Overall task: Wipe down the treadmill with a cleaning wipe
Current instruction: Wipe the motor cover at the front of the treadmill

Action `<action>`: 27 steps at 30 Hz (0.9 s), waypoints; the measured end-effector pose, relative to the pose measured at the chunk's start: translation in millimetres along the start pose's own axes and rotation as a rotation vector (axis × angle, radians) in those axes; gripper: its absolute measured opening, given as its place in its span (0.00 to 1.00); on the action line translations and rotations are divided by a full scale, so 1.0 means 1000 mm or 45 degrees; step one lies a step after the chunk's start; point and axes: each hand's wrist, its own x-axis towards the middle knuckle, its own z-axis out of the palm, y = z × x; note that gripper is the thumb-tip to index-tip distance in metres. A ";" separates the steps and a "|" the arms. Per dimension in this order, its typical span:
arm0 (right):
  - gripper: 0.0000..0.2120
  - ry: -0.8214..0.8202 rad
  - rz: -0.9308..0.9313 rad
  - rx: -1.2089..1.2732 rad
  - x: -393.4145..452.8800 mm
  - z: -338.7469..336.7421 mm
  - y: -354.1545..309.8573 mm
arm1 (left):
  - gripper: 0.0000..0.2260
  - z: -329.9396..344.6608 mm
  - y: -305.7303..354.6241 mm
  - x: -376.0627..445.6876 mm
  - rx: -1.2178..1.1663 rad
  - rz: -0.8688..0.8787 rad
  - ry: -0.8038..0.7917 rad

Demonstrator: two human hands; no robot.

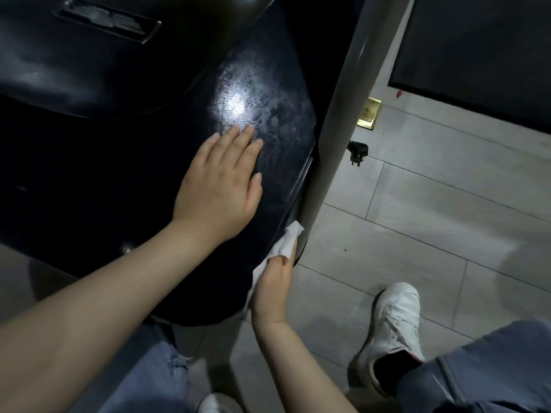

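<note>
Showing glossy black on the treadmill cover [262, 120], mottled with dull grey smears. Showing white on the cleaning wipe [284, 244]. Showing grey on the upright post [343, 114]. Showing pale grey tiles on the floor [417, 228]. Showing white on the sneaker [393, 320], faded blue on the jeans [492, 362], brass on the floor plate [369, 113].

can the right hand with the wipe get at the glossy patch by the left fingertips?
Probably yes. The right hand holds the wipe at the black cover's edge; only the flat left hand partly covers the route.
</note>
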 end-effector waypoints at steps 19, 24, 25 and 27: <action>0.26 -1.351 -1.355 -1.792 -0.035 0.026 -0.044 | 0.17 -0.062 -0.082 -0.087 -1.617 -0.716 0.246; 0.25 -1.615 -1.223 -1.742 -0.036 0.105 -0.048 | 0.15 -0.064 -0.110 -0.169 -1.538 -1.413 0.655; 0.26 -1.627 -1.171 -1.677 -0.036 0.122 -0.047 | 0.14 -0.063 -0.111 -0.181 -1.547 -1.585 0.809; 0.27 -1.585 -1.035 -1.480 -0.038 0.151 -0.044 | 0.12 -0.061 -0.103 -0.199 -1.501 -1.813 1.065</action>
